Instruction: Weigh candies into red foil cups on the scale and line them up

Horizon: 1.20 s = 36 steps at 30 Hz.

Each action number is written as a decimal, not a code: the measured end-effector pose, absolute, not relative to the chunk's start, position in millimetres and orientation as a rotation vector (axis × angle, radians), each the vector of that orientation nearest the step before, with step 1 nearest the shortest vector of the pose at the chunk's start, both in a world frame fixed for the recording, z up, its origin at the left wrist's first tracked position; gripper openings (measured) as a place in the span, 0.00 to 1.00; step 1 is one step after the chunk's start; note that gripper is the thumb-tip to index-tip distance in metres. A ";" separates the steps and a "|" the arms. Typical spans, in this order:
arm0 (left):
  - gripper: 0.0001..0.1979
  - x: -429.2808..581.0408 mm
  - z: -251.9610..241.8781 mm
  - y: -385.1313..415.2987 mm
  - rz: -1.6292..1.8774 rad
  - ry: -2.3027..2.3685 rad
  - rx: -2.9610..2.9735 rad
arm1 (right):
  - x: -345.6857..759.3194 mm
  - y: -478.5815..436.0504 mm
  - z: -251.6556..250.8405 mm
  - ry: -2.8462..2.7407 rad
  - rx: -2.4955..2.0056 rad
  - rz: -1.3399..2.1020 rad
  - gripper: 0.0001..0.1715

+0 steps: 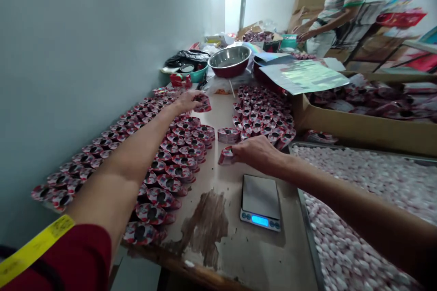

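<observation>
My left hand point(187, 101) reaches far across the table, its fingers closed on a red-and-white printed pouch point(204, 102) above the left rows. Nearer to me, my right hand point(256, 152) grips another printed pouch point(225, 156) by its right side, upright at the table's middle. Just behind it stands a single pouch point(228, 135). Rows of upright pouches point(184, 160) with dark openings on top fill the left side. A second group of pouches point(261, 116) stands at the right. In front of my right hand lies a small digital scale point(261, 198) with a lit blue display.
On the right, a metal tray point(309, 236) holds many whitish wrapped pieces, with a cardboard box point(368, 129) of filled packets behind it. Farther back are a steel bowl point(229, 70), a teal basin point(200, 75) and silvery sheets point(303, 77). Another person point(341, 9) stands at the back right.
</observation>
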<state>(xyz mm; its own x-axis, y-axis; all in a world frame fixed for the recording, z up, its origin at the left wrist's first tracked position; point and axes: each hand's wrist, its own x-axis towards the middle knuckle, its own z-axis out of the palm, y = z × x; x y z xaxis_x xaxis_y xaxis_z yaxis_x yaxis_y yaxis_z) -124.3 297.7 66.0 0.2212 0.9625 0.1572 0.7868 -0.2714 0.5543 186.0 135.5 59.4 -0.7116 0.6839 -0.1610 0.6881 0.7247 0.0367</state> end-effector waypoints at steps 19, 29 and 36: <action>0.24 -115.1 77.0 170.6 0.396 1.383 2.436 | 273.1 45.3 54.7 2.563 1.988 -1.170 0.03; 0.21 -18.5 -0.9 11.0 0.845 1.295 2.186 | 317.9 51.1 50.8 1.578 2.255 -2.618 0.10; 0.40 16.6 -21.9 23.8 0.761 1.269 1.827 | 290.6 73.2 62.7 1.981 1.918 -2.286 0.11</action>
<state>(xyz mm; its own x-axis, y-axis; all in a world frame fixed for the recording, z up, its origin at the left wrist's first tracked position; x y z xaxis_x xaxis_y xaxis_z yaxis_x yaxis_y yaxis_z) 16.6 23.8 -21.9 0.3250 0.9446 0.0450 0.4845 -0.2072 0.8499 290.6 73.2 62.7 -0.3586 0.8361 -0.4152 0.2923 -0.3218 -0.9005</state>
